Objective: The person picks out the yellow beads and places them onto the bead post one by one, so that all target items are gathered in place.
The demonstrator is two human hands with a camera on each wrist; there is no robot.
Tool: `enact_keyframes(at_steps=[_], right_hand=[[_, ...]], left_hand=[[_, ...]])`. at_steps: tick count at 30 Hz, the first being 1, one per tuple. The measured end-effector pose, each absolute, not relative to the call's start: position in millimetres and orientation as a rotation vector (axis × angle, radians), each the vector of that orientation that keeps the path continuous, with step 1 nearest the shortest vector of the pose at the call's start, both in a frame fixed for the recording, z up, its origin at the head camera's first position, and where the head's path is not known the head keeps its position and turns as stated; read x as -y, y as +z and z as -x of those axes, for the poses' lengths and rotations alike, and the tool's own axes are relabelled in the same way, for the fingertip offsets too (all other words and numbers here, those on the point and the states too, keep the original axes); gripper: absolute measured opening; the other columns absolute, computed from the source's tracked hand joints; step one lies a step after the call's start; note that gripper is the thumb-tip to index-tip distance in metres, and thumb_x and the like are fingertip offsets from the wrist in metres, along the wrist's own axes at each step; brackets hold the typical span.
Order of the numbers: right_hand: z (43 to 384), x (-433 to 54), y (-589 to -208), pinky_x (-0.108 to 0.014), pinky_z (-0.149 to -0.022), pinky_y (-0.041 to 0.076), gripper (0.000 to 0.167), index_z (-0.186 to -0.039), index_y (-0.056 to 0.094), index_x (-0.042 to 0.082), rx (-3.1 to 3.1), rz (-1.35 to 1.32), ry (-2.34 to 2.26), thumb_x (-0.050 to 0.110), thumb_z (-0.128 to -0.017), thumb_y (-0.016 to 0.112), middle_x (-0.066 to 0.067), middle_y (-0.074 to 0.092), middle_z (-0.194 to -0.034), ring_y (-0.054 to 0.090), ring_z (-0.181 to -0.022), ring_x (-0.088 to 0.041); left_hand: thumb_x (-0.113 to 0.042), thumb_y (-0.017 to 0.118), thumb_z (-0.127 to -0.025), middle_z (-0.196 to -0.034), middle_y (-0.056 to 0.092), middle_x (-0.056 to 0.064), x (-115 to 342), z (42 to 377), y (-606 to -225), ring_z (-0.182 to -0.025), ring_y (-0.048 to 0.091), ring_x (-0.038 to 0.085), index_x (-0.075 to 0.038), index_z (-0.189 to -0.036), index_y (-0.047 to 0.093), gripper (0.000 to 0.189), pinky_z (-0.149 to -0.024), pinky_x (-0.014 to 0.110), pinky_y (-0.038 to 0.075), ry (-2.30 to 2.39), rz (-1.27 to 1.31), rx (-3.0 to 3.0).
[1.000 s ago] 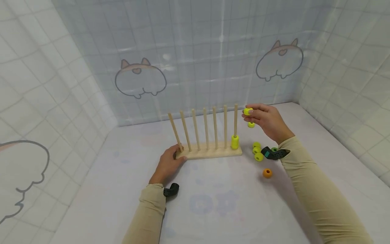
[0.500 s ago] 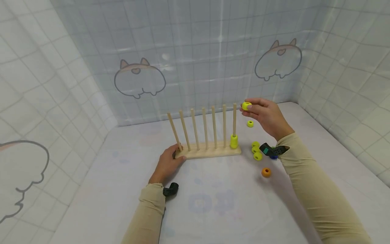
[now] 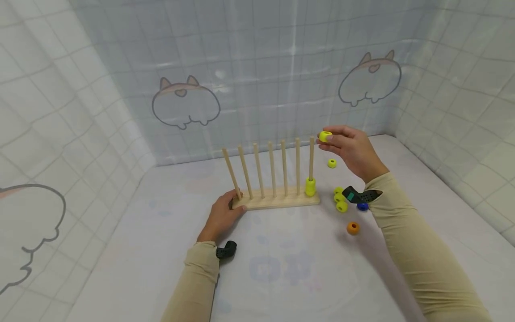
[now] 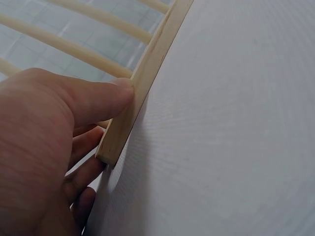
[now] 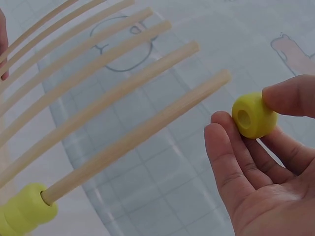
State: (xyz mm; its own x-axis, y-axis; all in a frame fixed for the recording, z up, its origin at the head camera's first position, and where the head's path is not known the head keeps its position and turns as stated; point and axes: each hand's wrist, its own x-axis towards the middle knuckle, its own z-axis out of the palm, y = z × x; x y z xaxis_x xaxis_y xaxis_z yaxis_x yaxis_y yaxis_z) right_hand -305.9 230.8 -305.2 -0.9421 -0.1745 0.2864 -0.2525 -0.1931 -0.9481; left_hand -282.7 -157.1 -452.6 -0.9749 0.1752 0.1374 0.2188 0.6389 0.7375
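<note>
A wooden peg rack (image 3: 277,203) with a row of upright pegs stands on the table. Yellow beads (image 3: 310,187) are stacked at the foot of its rightmost peg. At the rack's left end my left hand (image 3: 222,213) grips the base, the thumb (image 4: 106,98) pressing on its front edge in the left wrist view. My right hand (image 3: 354,150) pinches a yellow bead (image 5: 254,115) between thumb and fingers, just right of the rightmost peg's tip and apart from it. In the right wrist view the bead's hole faces toward the pegs.
Right of the rack lie several loose yellow beads (image 3: 341,206), with a single yellow bead (image 3: 331,163) farther back. An orange bead (image 3: 353,228) sits nearer the front. A blue bead (image 3: 363,206) shows partly beneath the right wrist. Tiled-pattern cloth walls (image 3: 257,89) enclose the table.
My right hand has risen slightly with the yellow bead, from beside the rightmost peg's upper part to its tip level. My left hand stays on the rack's base.
</note>
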Motion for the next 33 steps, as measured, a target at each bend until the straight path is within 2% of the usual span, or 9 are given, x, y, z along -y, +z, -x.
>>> enact_keyframes(at_steps=[6, 13, 19, 33], right_hand=[[306.1, -228.1, -300.5, -0.033, -0.097, 0.052, 0.044, -0.132, 0.052, -0.013, 1.965, -0.569, 2.326, 0.012, -0.099, 0.064, -0.024, 0.056, -0.128, 0.061, -0.116, -0.037], [307.0, -224.1, -295.5, -0.032, -0.097, 0.052, 0.042, -0.132, 0.053, -0.012, 1.949, -0.576, 2.323, 0.012, -0.099, 0.064, -0.022, 0.056, -0.128, 0.063, -0.110, -0.029], [306.4, -221.3, -293.1, -0.033, -0.097, 0.052, 0.041, -0.132, 0.052, -0.012, 1.913, -0.574, 2.326, 0.010, -0.099, 0.063, -0.024, 0.055, -0.128, 0.062, -0.111, -0.029], [311.5, -217.3, -289.7, -0.034, -0.097, 0.052, 0.036, -0.128, 0.058, -0.007, 1.933, -0.638, 2.317, 0.011, -0.098, 0.066, -0.025, 0.058, -0.128, 0.063, -0.113, -0.030]], left_hand=[[-0.022, 0.072, -0.094, -0.151, 0.046, 0.015, 155.8, 281.7, -454.8, -0.141, 0.038, 0.034, -0.010, -0.143, 0.054, 0.054, -0.115, 0.050, 0.031, -1.281, 0.327, 2.803], [-0.023, 0.072, -0.094, -0.151, 0.046, 0.014, 155.9, 282.6, -451.8, -0.142, 0.037, 0.034, -0.011, -0.143, 0.055, 0.052, -0.115, 0.051, 0.031, -1.277, 0.329, 2.796], [-0.024, 0.071, -0.095, -0.151, 0.046, 0.015, 156.9, 284.7, -447.9, -0.141, 0.038, 0.034, -0.011, -0.142, 0.054, 0.052, -0.115, 0.051, 0.030, -1.260, 0.329, 2.809], [-0.024, 0.071, -0.095, -0.151, 0.046, 0.014, 154.6, 281.8, -449.4, -0.141, 0.039, 0.034, -0.012, -0.145, 0.053, 0.054, -0.115, 0.051, 0.032, -1.264, 0.327, 2.807]])
